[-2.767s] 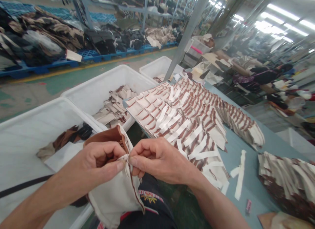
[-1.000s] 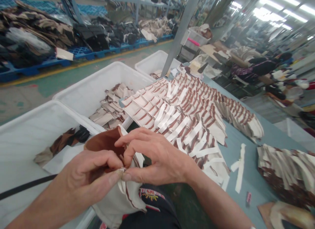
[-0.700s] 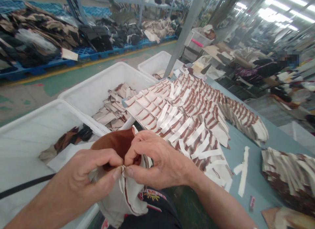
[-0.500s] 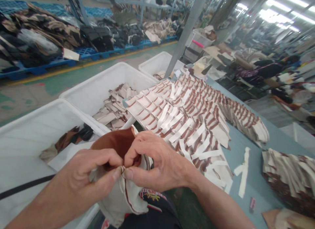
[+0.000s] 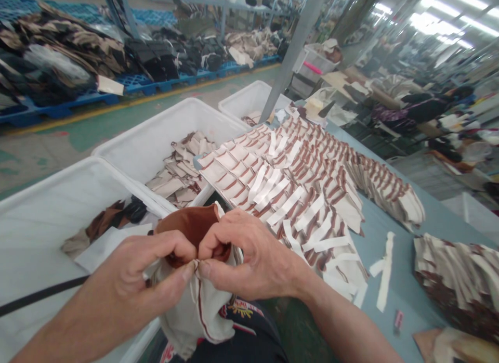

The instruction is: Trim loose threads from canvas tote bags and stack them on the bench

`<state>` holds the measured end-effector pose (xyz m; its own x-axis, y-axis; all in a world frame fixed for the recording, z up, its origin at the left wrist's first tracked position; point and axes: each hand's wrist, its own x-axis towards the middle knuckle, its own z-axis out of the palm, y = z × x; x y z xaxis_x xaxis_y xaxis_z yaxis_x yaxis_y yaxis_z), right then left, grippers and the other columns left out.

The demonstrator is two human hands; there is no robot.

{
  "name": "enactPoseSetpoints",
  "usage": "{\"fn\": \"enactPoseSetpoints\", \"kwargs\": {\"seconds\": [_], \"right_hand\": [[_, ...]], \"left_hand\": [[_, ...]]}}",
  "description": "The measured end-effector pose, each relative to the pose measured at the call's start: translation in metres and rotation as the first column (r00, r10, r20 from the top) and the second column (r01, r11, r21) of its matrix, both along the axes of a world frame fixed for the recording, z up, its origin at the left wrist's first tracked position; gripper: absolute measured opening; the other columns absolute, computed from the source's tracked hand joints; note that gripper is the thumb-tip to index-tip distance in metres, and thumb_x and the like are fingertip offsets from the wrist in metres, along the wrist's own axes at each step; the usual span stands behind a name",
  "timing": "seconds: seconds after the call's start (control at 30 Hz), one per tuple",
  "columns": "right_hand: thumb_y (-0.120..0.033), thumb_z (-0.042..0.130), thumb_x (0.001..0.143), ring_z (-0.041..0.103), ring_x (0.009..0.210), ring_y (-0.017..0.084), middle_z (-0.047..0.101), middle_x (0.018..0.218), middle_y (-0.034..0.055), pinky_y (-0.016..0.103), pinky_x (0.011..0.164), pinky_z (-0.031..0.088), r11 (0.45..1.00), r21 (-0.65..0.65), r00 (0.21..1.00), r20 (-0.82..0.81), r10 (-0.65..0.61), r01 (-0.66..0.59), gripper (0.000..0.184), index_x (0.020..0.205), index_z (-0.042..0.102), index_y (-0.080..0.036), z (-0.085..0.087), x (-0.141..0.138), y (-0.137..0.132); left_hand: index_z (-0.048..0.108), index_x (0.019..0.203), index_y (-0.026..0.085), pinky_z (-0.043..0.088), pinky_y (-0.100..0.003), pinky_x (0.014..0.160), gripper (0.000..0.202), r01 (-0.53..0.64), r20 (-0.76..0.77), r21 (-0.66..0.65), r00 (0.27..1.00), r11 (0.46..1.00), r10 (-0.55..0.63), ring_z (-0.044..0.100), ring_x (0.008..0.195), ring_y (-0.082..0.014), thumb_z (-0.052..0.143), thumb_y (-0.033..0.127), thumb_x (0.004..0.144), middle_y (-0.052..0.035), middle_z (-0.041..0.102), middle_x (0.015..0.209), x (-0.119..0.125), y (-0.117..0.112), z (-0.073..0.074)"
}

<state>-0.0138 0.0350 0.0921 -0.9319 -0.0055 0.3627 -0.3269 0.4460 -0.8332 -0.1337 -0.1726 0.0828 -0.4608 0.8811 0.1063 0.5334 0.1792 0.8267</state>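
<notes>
The left hand (image 5: 134, 280) and right hand (image 5: 253, 259) meet nearly fingertip to fingertip, thumb and forefinger of each pinched on the near rim of an open, tube-shaped piece of off-white material with a rust-brown inside (image 5: 208, 313). The fingers grip it beside a dark-brown-edged seam that runs down from the pinch; the brown opening lies just beyond the fingers, and the off-white body hangs beneath them, in front of dark clothing with a yellow and red print (image 5: 244, 311).

Right of the fingers and beyond them is a grey-blue surface (image 5: 366, 243). It carries overlapping rows of off-white pieces with brown edges (image 5: 237, 163), with loose flat white strips (image 5: 284, 206) across them. Farther right of the fingers lie two crossed off-white strips (image 5: 385, 274), a small pink object (image 5: 398, 319) and a thick bundle of off-white and brown pieces (image 5: 456, 280).

Left of the fingers stands a white plastic bin (image 5: 42, 217) holding brown, black and white scraps; beyond it, a second white bin (image 5: 152, 144) holds beige pieces.
</notes>
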Motion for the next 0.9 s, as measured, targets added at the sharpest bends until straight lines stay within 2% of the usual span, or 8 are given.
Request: {"fn": "enactPoseSetpoints", "kwargs": {"seconds": [0.13,0.2,0.27,0.33,0.43,0.53,0.8,0.9], "right_hand": [[-0.014,0.064,0.088,0.053,0.056,0.009,0.063,0.063,-0.0088,0.027,0.074,0.044,0.996,0.058,0.998,-0.017,-0.062,0.063,0.014,0.077,0.062,-0.022,-0.002,0.0,-0.004],[-0.013,0.063,0.087,0.051,0.056,0.009,0.06,0.061,-0.0096,0.028,0.072,0.042,0.991,0.089,0.994,-0.045,-0.096,0.1,0.013,0.077,0.061,-0.022,-0.003,0.0,-0.006],[-0.012,0.062,0.088,0.049,0.055,0.009,0.056,0.06,-0.0105,0.028,0.071,0.04,0.985,0.117,0.989,-0.084,-0.12,0.13,0.014,0.078,0.06,-0.022,-0.004,0.001,-0.007],[-0.011,0.062,0.089,0.048,0.056,0.009,0.054,0.06,-0.0109,0.028,0.07,0.04,0.975,0.153,0.983,-0.119,-0.142,0.16,0.015,0.079,0.06,-0.022,-0.004,0.001,-0.009],[-0.008,0.061,0.09,0.048,0.056,0.01,0.052,0.061,-0.0103,0.03,0.069,0.039,0.948,0.234,0.966,-0.192,-0.174,0.217,0.017,0.08,0.06,-0.022,-0.003,0.002,-0.014],[-0.006,0.06,0.091,0.051,0.057,0.011,0.052,0.06,-0.009,0.03,0.069,0.039,0.915,0.302,0.946,-0.261,-0.191,0.268,0.019,0.08,0.062,-0.021,-0.003,0.003,-0.018],[-0.004,0.058,0.102,0.046,0.062,0.015,0.06,0.062,-0.004,0.036,0.072,0.039,0.765,0.542,0.916,-0.37,-0.155,0.348,0.034,0.073,0.064,-0.02,-0.001,0.007,-0.024],[-0.005,0.06,0.106,0.045,0.063,0.016,0.055,0.062,-0.0041,0.036,0.073,0.038,0.753,0.575,0.927,-0.353,-0.124,0.32,0.035,0.075,0.062,-0.021,-0.002,0.01,-0.026]], "left_hand": [[0.069,0.085,0.031,0.052,-0.019,0.068,0.018,-0.084,-0.038,0.008,0.996,0.996,0.084,0.068,0.069,-0.012,0.06,0.028,0.101,0.0109,0.071,0.079,0.002,-0.001,0.005],[0.069,0.091,0.032,0.055,-0.022,0.085,0.014,-0.108,-0.161,0.091,0.979,0.99,0.122,0.073,0.084,-0.0145,0.063,0.024,0.1,0.0086,0.077,0.091,0.005,-0.002,0.009],[0.069,0.092,0.034,0.053,-0.027,0.091,0.016,-0.107,-0.292,0.162,0.945,0.981,0.151,0.074,0.088,-0.0165,0.066,0.02,0.101,0.0076,0.077,0.091,0.01,-0.004,0.013],[0.07,0.092,0.034,0.053,-0.027,0.082,0.017,-0.126,-0.341,0.164,0.924,0.978,0.176,0.071,0.074,-0.0154,0.066,0.021,0.102,0.0089,0.076,0.082,0.015,-0.007,0.013],[0.072,0.089,0.033,0.049,-0.024,0.059,0.016,-0.178,-0.302,0.099,0.932,0.979,0.2,0.063,0.051,-0.0112,0.063,0.027,0.101,0.0121,0.072,0.069,0.023,-0.009,0.009],[0.074,0.085,0.033,0.043,-0.021,0.047,0.024,-0.198,-0.248,0.045,0.947,0.979,0.203,0.057,0.041,-0.0098,0.057,0.032,0.102,0.0132,0.065,0.057,0.025,-0.009,0.003],[0.085,0.09,0.039,0.052,-0.011,0.053,0.028,-0.189,-0.157,0.008,0.97,0.982,0.188,0.077,0.053,-0.0096,0.062,0.04,0.106,0.0134,0.085,0.074,0.019,-0.017,-0.003],[0.086,0.086,0.038,0.053,-0.013,0.052,0.032,-0.165,-0.117,-0.038,0.98,0.986,0.159,0.077,0.054,-0.0108,0.062,0.041,0.108,0.0117,0.086,0.074,0.018,-0.017,-0.002]]}}
